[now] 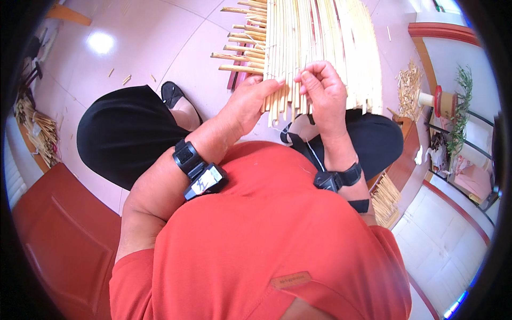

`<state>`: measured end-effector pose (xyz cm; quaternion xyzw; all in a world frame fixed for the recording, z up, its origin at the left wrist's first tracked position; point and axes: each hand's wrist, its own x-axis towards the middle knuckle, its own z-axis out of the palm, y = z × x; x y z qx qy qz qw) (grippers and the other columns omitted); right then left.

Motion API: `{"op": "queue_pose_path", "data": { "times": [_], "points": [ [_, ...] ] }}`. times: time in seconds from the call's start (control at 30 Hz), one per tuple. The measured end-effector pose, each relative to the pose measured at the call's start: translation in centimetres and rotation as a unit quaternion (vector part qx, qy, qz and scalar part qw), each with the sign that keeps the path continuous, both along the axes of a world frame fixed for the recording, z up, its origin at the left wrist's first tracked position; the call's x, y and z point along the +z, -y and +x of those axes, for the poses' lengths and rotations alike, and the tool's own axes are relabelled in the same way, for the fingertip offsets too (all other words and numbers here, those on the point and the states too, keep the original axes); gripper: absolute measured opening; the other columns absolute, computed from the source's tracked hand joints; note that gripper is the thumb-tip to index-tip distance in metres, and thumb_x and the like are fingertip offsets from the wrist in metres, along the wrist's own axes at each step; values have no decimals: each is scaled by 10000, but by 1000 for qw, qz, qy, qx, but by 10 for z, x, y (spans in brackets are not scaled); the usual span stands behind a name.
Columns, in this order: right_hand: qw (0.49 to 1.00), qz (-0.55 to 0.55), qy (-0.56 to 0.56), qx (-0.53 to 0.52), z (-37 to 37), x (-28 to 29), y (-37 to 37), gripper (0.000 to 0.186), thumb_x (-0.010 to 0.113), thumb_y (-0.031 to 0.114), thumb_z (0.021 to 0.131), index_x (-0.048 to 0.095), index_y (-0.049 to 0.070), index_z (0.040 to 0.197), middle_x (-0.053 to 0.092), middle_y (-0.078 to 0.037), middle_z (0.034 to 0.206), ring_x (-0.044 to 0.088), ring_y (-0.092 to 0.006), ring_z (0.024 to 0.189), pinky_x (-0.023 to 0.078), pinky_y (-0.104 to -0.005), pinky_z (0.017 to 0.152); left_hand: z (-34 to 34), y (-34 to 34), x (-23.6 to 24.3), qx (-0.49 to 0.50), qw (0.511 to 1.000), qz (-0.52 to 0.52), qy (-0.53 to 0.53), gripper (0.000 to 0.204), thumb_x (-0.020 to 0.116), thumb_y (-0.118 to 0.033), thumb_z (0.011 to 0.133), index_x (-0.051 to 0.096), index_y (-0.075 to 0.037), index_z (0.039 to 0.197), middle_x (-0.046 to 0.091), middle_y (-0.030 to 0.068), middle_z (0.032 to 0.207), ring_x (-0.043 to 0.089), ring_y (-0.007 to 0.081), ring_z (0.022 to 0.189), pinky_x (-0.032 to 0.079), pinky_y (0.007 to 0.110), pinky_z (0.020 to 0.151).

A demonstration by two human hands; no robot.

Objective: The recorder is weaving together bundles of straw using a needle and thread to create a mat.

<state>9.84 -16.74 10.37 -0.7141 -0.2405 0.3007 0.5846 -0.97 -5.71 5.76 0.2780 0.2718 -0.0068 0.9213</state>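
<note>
Mat of reed stalks: light, stiff, brittle (judged); left hand and right hand pinch its lower edge.

Glossy pale tiled floor strewn with short reed bits.

Both forearms reach forward, left hand and right hand pinched.

Off to the side there's a pale tiled floor with a few stray bits of straw, a bundle of reeds on the left, a red spool and a green plant on the right.
</note>
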Motion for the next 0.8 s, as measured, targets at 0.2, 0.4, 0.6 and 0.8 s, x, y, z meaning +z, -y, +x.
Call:
{"op": "queue_pose_path", "data": {
  "times": [0.2, 0.4, 0.6, 0.8],
  "points": [
    [994, 110, -18, -19, -10, 31, -1, 76, 517, 117, 941, 511, 42, 940, 627, -78, 934, 570, -91, 773, 451, -220, 701, -1, -8, 31, 58, 984, 144, 81, 282, 560, -67, 858, 555, 40, 1118, 645, 64, 936, 630, 127, 790, 516, 267, 685],
    [965, 254, 60, 4, -9, 72, -5, 107, 512, 138, 948, 478, 37, 959, 559, -176, 1169, 539, -211, 1054, 421, -347, 921, 7, -14, 82, 64, 912, 363, 181, 208, 576, -30, 873, 612, -1, 1076, 642, 29, 906, 583, 75, 703, 459, 221, 552],
    [908, 416, -16, 46, -11, 101, 5, 110, 525, 142, 942, 480, 42, 959, 546, -194, 1215, 557, -295, 1109, 414, -437, 979, 16, -23, 112, 188, 664, 664, 288, 357, 683, -33, 743, 615, 21, 1089, 662, 153, 921, 646, 276, 744, 516, 333, 662],
    [912, 386, -135, -41, -1, 79, 32, 163, 603, 175, 881, 509, 68, 959, 618, -105, 1066, 586, -196, 1053, 440, -364, 945, -3, -21, 112, 229, 487, 803, 255, 311, 671, 5, 714, 618, 35, 1019, 670, 164, 972, 662, 257, 778, 539, 316, 682]
  ]
}}
